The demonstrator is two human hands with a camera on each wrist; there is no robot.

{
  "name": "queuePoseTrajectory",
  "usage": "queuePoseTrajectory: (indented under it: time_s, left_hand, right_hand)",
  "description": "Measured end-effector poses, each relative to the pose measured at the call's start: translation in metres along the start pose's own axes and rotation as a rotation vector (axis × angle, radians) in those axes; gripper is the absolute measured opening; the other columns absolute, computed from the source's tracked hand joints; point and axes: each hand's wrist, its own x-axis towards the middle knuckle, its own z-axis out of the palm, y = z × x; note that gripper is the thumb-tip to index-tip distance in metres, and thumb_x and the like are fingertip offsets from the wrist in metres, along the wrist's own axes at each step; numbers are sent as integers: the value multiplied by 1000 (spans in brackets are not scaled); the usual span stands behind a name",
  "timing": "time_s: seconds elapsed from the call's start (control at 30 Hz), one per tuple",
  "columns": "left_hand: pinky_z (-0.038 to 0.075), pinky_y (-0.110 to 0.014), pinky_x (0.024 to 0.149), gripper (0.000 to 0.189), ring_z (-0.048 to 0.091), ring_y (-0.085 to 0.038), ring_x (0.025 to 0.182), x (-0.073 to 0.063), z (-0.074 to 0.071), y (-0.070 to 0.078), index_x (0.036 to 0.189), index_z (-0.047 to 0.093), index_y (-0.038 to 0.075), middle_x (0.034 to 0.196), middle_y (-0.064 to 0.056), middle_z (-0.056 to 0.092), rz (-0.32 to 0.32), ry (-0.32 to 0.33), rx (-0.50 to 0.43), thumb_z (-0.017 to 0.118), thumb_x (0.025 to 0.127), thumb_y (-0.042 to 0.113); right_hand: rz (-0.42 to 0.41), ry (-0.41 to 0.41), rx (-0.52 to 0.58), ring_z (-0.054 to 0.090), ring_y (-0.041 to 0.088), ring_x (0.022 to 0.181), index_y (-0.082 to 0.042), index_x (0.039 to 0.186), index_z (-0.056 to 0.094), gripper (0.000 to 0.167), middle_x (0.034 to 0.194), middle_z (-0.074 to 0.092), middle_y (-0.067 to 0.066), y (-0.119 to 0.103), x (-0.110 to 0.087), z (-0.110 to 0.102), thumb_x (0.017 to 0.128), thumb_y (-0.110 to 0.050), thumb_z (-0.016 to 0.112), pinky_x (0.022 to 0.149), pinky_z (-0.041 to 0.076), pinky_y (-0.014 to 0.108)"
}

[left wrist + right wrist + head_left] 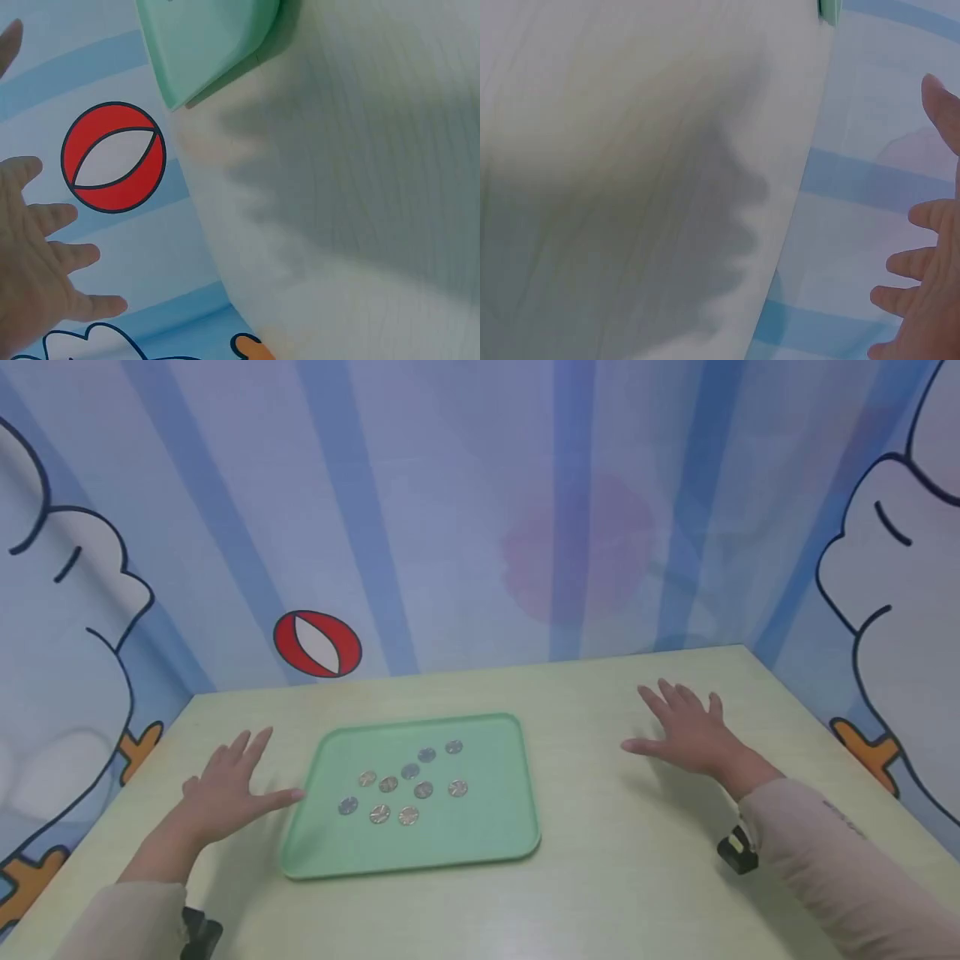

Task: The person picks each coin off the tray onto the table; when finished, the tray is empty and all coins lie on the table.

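A light green rectangular tray point(480, 843) lies left of centre on the pale table in the head view. Several silvery coins point(408, 816) are scattered flat over its middle. Beside the tray's left edge hovers my left hand point(225, 793), fingers spread and thumb tip overlapping the rim in this view; it holds nothing. Well to the right of the tray, my right hand point(690, 735) is held over the table with spread fingers and nothing in it. The left wrist view shows the left fingers point(52, 217) splayed, with one tray corner above. In the right wrist view the right fingers point(911, 262) are apart.
The pale wood-grain table point(600, 877) ends at a blue striped backdrop point(465, 527) behind and at both sides. Printed on the backdrop are a red and white ball point(317, 644) and white cartoon figures. A small black device point(738, 850) sits at the right wrist.
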Motion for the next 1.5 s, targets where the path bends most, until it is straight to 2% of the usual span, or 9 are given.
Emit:
queuePoseTrajectory:
  time_s: [0.17, 0.4, 0.6, 0.77, 0.9, 1.0, 1.17, 1.33, 1.5]
  left_hand:
    - [8, -77, 76, 102, 8, -51, 118, 0, 3, -1, 138, -1, 4, 135, -32, 5, -28, -32, -108, 53, 70, 59]
    - [18, -65, 91, 101, 11, -47, 120, 3, 10, -3, 136, -2, -1, 136, -31, 7, -24, -60, -305, 60, 73, 48]
    - [31, -61, 86, 96, 26, -50, 113, 2, 19, -9, 136, -4, -1, 134, -33, 10, -99, -178, -382, 56, 77, 46]
    - [36, -54, 87, 96, 24, -49, 115, 3, 26, -13, 136, -7, 2, 133, -33, 10, -165, -258, -507, 56, 77, 44]
    - [43, -46, 84, 99, 24, -46, 116, 7, 34, -22, 136, -8, 3, 134, -32, 12, -199, -286, -600, 59, 76, 43]
    - [45, -43, 82, 98, 28, -44, 116, 8, 40, -28, 136, -7, 1, 133, -31, 15, -203, -289, -637, 60, 76, 41]
    - [47, -42, 80, 88, 35, -44, 112, 1, 32, -13, 135, -3, -4, 130, -34, 20, -198, -288, -670, 57, 80, 30]
    - [48, -41, 79, 86, 43, -40, 106, 3, 35, -14, 135, -2, -4, 129, -34, 21, -200, -312, -697, 57, 81, 29]
    - [47, -41, 80, 88, 46, -37, 105, 6, 40, -15, 136, 1, -2, 130, -32, 23, -229, -332, -705, 59, 78, 31]
  right_hand:
    - [-61, 30, 85, 12, 42, 123, -1, 136, 18, 88, 137, 14, 27, -11, 6, 7, 76, -59, 46, 96, 5, 62]
    - [-140, 44, 257, 20, 36, 124, 1, 134, 22, 82, 136, 24, 21, -29, 21, 20, 78, -51, 52, 100, 19, 50]
    - [-154, -3, 434, 22, 33, 124, -1, 135, 21, 80, 137, 24, 18, -46, 30, 32, 78, -47, 53, 100, 22, 49]
    - [-165, -28, 528, 31, 33, 119, -2, 135, 22, 77, 136, 27, 17, -59, 34, 39, 79, -45, 54, 95, 31, 49]
    - [-161, -50, 593, 34, 32, 117, -2, 134, 23, 74, 132, 32, 19, -72, 39, 43, 80, -43, 54, 94, 33, 48]
    - [-158, -74, 657, 36, 34, 115, -1, 133, 24, 69, 128, 36, 22, -85, 40, 42, 82, -38, 53, 94, 33, 46]
    - [-137, -95, 733, 41, 32, 110, -3, 132, 27, 64, 123, 40, 22, -99, 44, 46, 83, -34, 53, 91, 37, 44]
    - [-106, -111, 757, 45, 27, 105, -5, 129, 33, 60, 118, 46, 17, -108, 51, 56, 82, -35, 54, 87, 41, 40]
    - [-121, -135, 776, 46, 25, 105, -7, 127, 37, 57, 113, 49, 12, -117, 56, 60, 82, -35, 55, 87, 41, 39]
